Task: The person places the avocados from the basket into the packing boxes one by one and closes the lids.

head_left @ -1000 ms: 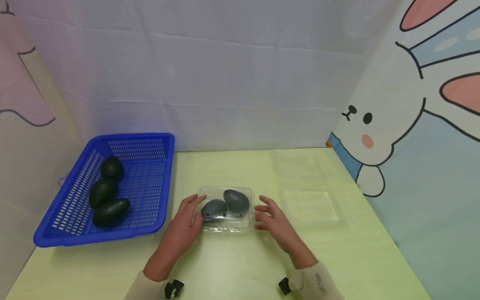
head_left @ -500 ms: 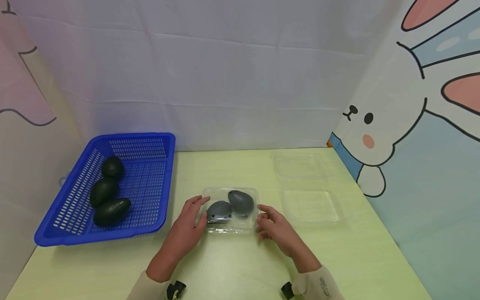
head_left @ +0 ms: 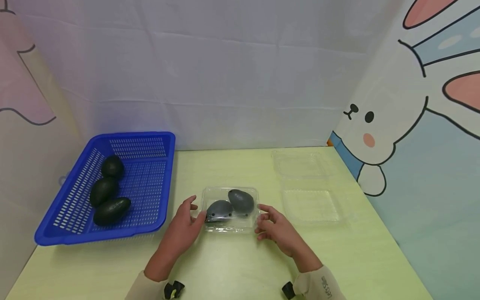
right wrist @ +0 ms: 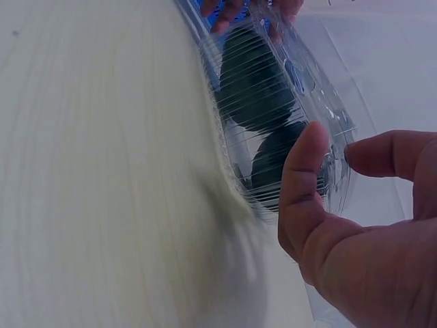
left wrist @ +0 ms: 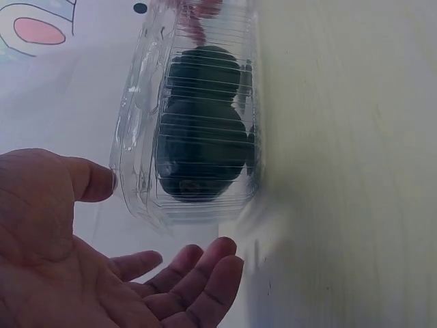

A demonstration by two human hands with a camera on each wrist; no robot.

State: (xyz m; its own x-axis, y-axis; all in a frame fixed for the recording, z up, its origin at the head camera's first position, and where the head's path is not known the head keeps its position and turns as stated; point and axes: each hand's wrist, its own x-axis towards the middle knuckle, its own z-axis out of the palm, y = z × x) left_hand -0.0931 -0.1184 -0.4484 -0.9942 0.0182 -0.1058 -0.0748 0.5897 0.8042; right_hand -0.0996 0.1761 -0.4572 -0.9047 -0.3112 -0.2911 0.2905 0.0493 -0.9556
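A clear plastic clamshell box (head_left: 240,225) with its lid down stands mid-table, holding two dark avocados (head_left: 241,201). My left hand (head_left: 183,228) is at its left end. In the left wrist view the thumb (left wrist: 92,179) tip meets the box's rim, while the other fingers spread loosely apart from the end wall. At the right end, my right hand (head_left: 279,229) holds the corner between thumb and bent fingers, as the right wrist view shows. The ribbed side of the box (right wrist: 263,102) faces that camera, with the avocados visible through it.
A blue plastic basket (head_left: 150,187) with three dark avocados (head_left: 111,211) along its left side stands at the left. An unfolded clear clamshell box (head_left: 310,206) lies at the right. White cloth (head_left: 240,83) hangs behind the table.
The box has shifted slightly to the right, then stopped. My left fingers have come off its left edge, leaving the thumb there. My right hand has closed in on the right end.
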